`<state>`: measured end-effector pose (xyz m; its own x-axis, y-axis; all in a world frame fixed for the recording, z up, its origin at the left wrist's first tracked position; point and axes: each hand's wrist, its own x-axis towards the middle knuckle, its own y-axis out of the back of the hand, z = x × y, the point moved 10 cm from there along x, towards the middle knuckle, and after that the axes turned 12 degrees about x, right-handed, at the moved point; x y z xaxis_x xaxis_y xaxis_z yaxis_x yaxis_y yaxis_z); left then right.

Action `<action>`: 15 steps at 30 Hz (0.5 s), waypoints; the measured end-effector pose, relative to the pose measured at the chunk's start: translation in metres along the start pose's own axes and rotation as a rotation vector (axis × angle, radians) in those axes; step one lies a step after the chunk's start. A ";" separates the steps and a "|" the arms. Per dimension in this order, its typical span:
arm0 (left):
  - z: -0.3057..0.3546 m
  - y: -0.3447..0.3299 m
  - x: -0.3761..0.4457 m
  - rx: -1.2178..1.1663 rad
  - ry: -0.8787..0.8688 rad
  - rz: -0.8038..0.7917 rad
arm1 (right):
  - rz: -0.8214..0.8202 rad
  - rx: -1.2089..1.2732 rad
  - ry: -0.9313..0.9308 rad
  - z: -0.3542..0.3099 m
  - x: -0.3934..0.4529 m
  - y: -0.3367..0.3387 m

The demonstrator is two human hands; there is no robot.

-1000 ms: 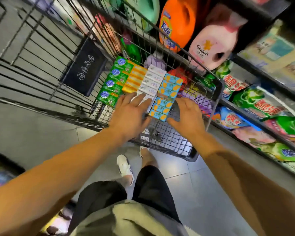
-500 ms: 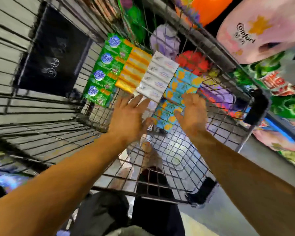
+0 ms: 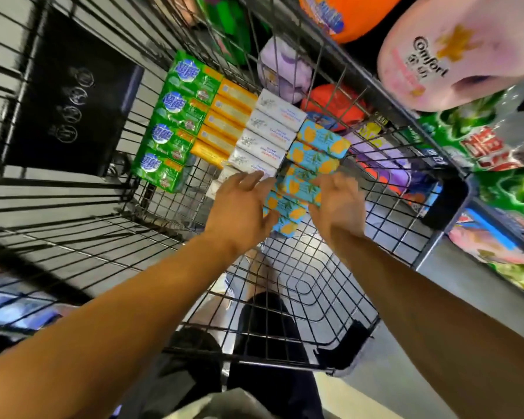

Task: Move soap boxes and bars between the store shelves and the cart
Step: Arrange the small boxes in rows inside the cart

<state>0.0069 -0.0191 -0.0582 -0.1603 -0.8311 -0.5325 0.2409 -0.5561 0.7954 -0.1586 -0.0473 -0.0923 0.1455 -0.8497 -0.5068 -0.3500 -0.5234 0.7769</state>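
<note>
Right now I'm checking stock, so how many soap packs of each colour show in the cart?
Green packs: 4
Orange bars: 5
White boxes: at least 5, the nearest under the left hand
Blue-and-yellow boxes: at least 5, partly under the right hand
Total: at least 19

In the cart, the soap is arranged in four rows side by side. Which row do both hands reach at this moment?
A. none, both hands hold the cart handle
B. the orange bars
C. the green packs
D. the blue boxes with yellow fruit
D: the left hand and the right hand lie on either side of the blue boxes with yellow fruit, inside the cart.
</note>
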 end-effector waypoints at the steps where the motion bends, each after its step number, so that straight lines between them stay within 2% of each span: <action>1: 0.004 0.002 0.001 -0.006 -0.014 0.009 | -0.032 0.019 -0.008 0.002 -0.004 -0.004; 6: 0.020 0.004 0.005 0.000 -0.053 -0.041 | -0.134 0.282 -0.111 0.013 -0.018 -0.003; 11: 0.029 -0.005 0.002 -0.212 -0.099 -0.205 | -0.205 0.704 -0.037 -0.003 -0.033 0.013; 15: 0.021 0.000 0.002 -0.276 -0.118 -0.195 | -0.221 0.852 0.011 -0.011 -0.029 0.015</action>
<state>-0.0133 -0.0205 -0.0531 -0.3340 -0.7130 -0.6165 0.4416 -0.6962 0.5659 -0.1577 -0.0309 -0.0620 0.2991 -0.7376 -0.6054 -0.8836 -0.4536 0.1160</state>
